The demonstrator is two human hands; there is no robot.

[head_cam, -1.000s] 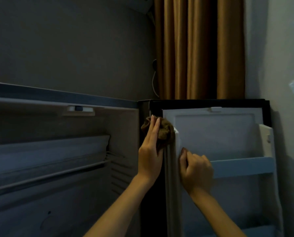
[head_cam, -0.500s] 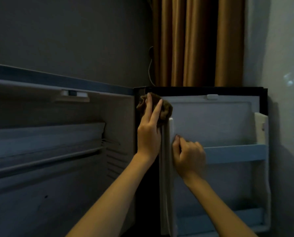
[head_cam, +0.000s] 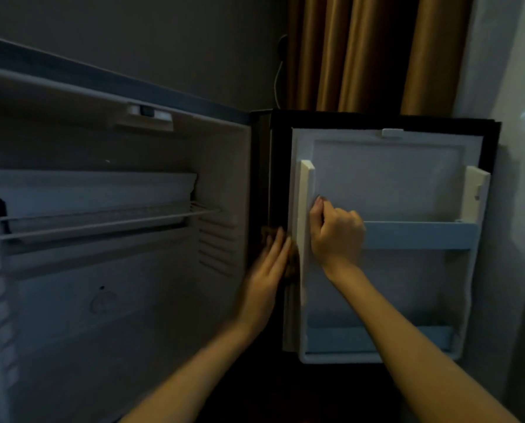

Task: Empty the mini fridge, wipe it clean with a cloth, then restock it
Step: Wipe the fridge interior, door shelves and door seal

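The mini fridge (head_cam: 102,300) stands open, its door (head_cam: 386,178) swung fully to the right. The left hand (head_cam: 268,270), fingers straight and together, presses a brown cloth (head_cam: 291,268) flat against the door's hinge-side edge, about halfway down; the cloth is blurred and mostly hidden under the fingers. The right hand (head_cam: 336,236), fingers curled, holds the door at the left upright (head_cam: 305,193) of its upper door shelf (head_cam: 416,235). Inside, a wire shelf (head_cam: 102,222) crosses the upper part of the cabinet.

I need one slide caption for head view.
Left hand presses cloth against edge of fridge door; right hand steadies it.
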